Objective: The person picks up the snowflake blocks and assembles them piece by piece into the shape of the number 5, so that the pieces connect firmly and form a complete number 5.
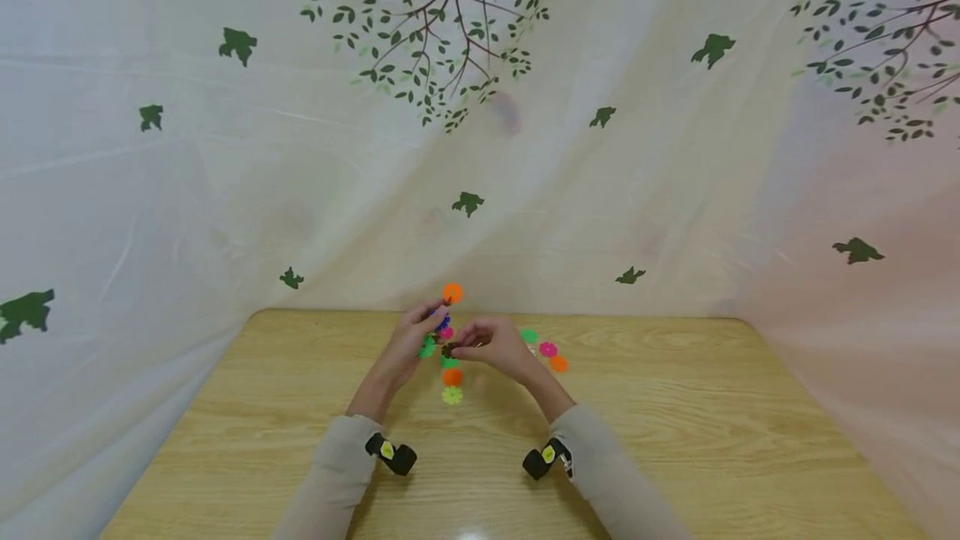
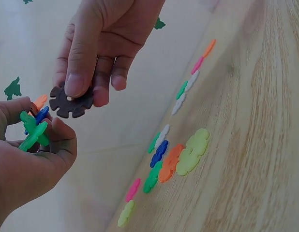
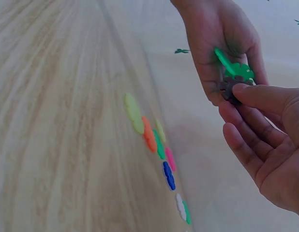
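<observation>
In the left wrist view, my left hand (image 1: 405, 342) holds a small cluster of joined notched discs. A green disc (image 2: 36, 133) faces that camera, with a blue disc (image 2: 41, 115) and an orange disc (image 2: 40, 100) behind it. My right hand (image 1: 497, 347) pinches a dark brown notched disc (image 2: 72, 107) between thumb and fingers, a small hole at its middle. In the right wrist view, this dark disc (image 3: 231, 91) overlaps the green pieces (image 3: 240, 71) in the left palm. Fingers hide part of the cluster.
Loose flower-shaped discs lie on the wooden table (image 1: 300, 440), among them a yellow-green one (image 1: 452, 396), an orange one (image 1: 452, 377) and a blue one (image 2: 159, 153). Right of the hands lie a pink disc (image 1: 548, 349) and others. A printed cloth (image 1: 525, 215) hangs behind the table.
</observation>
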{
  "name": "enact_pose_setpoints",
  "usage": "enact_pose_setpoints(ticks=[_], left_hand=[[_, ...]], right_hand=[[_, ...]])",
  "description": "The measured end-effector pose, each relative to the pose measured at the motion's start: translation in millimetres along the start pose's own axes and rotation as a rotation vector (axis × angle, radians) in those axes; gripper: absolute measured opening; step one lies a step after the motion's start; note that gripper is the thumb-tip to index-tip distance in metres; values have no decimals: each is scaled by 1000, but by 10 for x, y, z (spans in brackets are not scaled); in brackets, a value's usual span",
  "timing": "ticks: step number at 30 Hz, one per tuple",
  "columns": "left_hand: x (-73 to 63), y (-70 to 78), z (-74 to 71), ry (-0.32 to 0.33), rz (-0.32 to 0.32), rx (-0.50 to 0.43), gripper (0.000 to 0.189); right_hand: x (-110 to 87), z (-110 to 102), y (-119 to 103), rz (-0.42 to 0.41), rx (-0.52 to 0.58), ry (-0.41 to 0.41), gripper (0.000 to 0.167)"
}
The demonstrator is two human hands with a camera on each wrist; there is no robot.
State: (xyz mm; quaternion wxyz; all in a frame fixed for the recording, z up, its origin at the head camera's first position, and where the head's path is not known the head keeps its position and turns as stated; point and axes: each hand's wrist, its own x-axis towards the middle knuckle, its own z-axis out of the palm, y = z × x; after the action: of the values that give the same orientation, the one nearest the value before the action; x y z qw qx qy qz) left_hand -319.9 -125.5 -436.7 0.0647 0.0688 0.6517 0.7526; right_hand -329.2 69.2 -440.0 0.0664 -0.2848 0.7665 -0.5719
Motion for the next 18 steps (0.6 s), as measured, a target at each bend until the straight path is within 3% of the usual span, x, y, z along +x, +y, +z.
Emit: enact_pose_setpoints(ticks=[18], left_hand=[[29,-27,46,73,-16,-30,53]], right_hand=[[-20,185,20,-75,1,80,12]])
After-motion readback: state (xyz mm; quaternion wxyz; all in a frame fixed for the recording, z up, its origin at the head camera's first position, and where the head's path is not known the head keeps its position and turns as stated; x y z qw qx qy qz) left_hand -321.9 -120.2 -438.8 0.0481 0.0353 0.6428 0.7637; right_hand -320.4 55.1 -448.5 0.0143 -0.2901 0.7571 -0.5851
